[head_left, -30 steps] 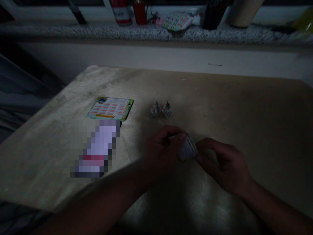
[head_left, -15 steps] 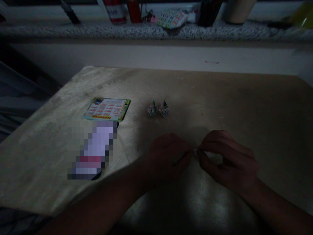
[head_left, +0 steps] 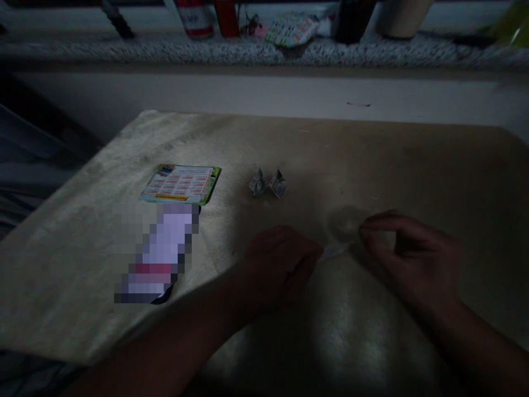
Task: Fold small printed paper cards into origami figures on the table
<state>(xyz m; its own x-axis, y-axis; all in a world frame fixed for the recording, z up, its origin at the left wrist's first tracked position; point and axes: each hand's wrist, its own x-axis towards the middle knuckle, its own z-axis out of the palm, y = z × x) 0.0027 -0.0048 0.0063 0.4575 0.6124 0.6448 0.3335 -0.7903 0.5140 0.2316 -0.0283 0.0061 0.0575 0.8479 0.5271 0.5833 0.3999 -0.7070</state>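
Observation:
A small pale strip, perhaps paper, juts to the right from the fingertips of my left hand, which is closed on its other end. To the right of it, my right hand is apart from the strip, with thumb and forefinger pinched together; dim light hides whether anything is between them. Beyond my hands, a small folded paper figure with two printed, pointed halves rests on the table.
At the left of the table lie a printed calendar card and a phone with a blurred screen. Behind, a speckled sill carries a red-and-white can, a printed packet and a dark cup.
My right hand has moved off to the right, away from my left fingertips. More of the pale strip now shows in my left hand, which has shifted slightly left.

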